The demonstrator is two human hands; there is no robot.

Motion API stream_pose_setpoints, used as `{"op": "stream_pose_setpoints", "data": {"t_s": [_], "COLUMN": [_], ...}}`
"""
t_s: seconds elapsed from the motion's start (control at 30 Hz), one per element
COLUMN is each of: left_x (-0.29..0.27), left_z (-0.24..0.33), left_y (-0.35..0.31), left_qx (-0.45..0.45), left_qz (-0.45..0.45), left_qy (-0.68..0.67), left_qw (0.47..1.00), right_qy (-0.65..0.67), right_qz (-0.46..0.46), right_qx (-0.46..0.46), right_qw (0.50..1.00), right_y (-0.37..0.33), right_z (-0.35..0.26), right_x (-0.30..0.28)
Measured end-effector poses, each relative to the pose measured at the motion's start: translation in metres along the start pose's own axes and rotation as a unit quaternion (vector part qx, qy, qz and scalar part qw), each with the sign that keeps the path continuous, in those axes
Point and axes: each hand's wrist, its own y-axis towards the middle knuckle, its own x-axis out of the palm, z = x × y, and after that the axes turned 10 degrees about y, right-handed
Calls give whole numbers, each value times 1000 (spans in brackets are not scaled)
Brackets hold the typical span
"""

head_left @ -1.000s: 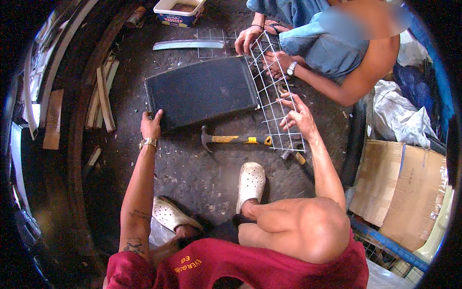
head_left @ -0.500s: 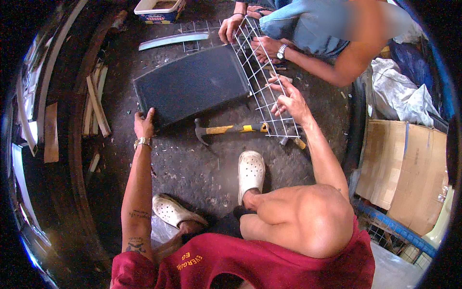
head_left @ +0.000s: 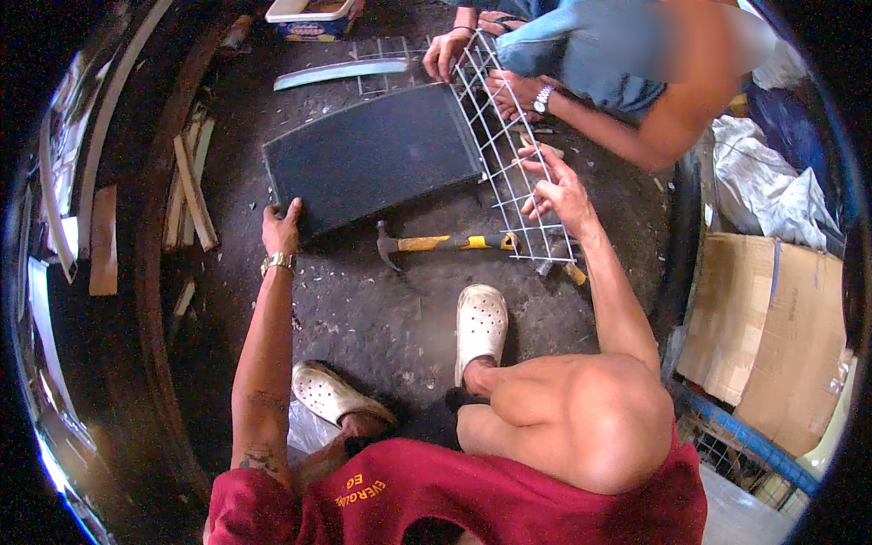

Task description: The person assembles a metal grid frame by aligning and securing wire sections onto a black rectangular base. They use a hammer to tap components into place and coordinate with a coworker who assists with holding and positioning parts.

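At its near left corner, my left hand (head_left: 282, 229) grips a flat black panel (head_left: 377, 154) with a framed edge, thumb on top. A white wire grid (head_left: 495, 136) stands tilted along the panel's right side. My right hand (head_left: 565, 198) is at the grid's right edge, its fingers loosely bent across the wires. At the far end, a co-worker's hand (head_left: 447, 54) holds the grid's corner, and the co-worker's other hand (head_left: 516, 93), with a watch on the wrist, is beside the wires. A claw hammer (head_left: 445, 242) with a yellow and black handle lies on the floor nearby.
Wood strips (head_left: 193, 193) lie at the left. A pale curved strip (head_left: 341, 74) and a plastic tub (head_left: 311, 20) are beyond the panel. Another tool (head_left: 570, 271) lies under the grid's near end. Cardboard (head_left: 772, 336) stands at the right. My white clogs (head_left: 481, 322) are on the floor.
The whole view has shifted slightly, so things appear a little farther right. Both my hands keep their places on the panel and the wire grid.
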Motion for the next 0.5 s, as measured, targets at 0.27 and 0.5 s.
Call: {"op": "stream_pose_setpoints", "data": {"t_s": [0.27, 0.5], "left_x": [-9, -5], "left_z": [16, 18], "left_y": [-16, -16], "left_qx": [-31, -45], "left_qz": [-14, -11], "left_qy": [-42, -39], "left_qw": [999, 998], "right_qy": [11, 23], "right_qz": [-12, -20], "right_qx": [-4, -9], "right_qw": [1000, 999], "right_y": [4, 6], "right_z": [6, 10], "right_x": [3, 1]}}
